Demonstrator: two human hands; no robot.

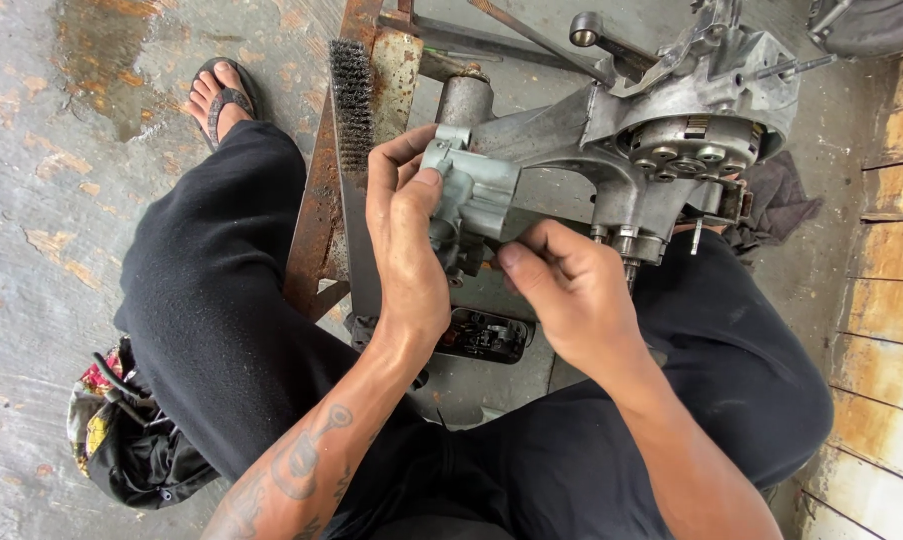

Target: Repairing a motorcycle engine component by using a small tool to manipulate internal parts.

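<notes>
My left hand (pixel 403 240) grips a small grey metal housing part (pixel 476 190) at the left end of a large aluminium engine casing (pixel 661 140). Its fingers wrap the part from the left side. My right hand (pixel 568 290) is just below and to the right, fingers curled and thumb pressed against the underside of the same part. What the right fingers pinch is hidden. The casing rests on a rusty metal stand (pixel 316 200) between my knees.
A wire brush (pixel 351 100) lies on the stand's left side. A dark tray-like piece (pixel 486 335) sits under my hands. A dark rag (pixel 781 200) lies to the right, a crumpled bag (pixel 121 430) at my left thigh, wooden planks (pixel 896 250) at far right.
</notes>
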